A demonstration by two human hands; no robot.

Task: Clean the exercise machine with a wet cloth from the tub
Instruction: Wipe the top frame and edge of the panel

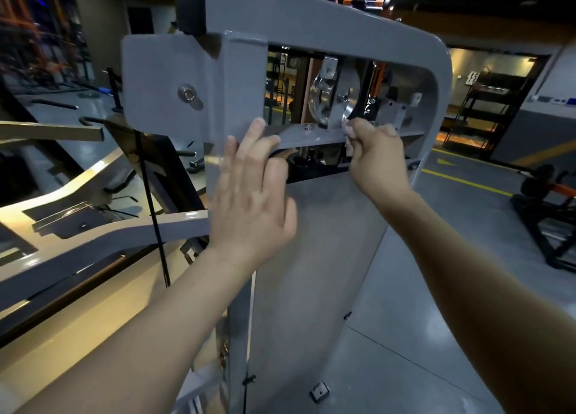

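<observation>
Braces frame (174,80) with spread left hand (252,192); pinches cloth (348,130) with right hand (375,155). Risks snagging cloth in adjacent pulley (324,100).

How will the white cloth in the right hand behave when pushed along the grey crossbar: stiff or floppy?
Probably floppy: the cloth is crumpled into the right hand, with only small folds poking out. Likely light, since curled fingers alone hold it. It should mould to the crossbar edge rather than skid, though wetness can't be judged.
</observation>
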